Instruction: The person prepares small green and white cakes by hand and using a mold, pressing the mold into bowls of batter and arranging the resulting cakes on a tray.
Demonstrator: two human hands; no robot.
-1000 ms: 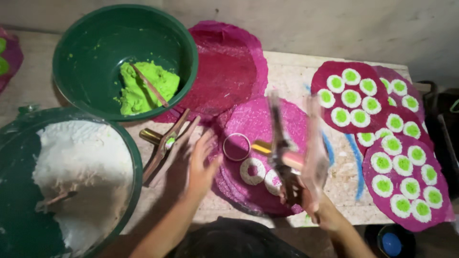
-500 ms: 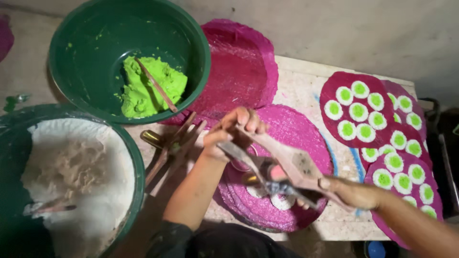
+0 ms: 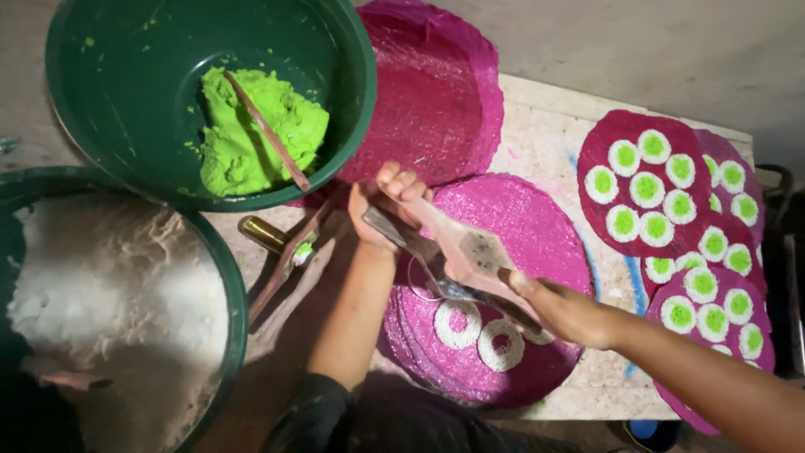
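Close to the person, at the near edge of the table (image 3: 545, 143), a pink round mat (image 3: 520, 226) holds two white dough rings (image 3: 457, 324) with empty middles, so these are not filled yet. Just above them both hands hold a flat wooden press (image 3: 470, 252). The left hand (image 3: 381, 210) has its fingers (image 3: 401, 183) curled tight around the far end of it. The right hand (image 3: 558, 306) grips the near end, but its fingers are mostly hidden under the tool, so I cannot tell how they sit. On the right side, more dark pink mats (image 3: 650, 180) are full of white rings with green middles; those look done. At the far left corner a green bowl (image 3: 126, 101) has green dough (image 3: 251, 134) and a stick in it. A second bowl (image 3: 226, 294) of white dough is cut off at the left edge.
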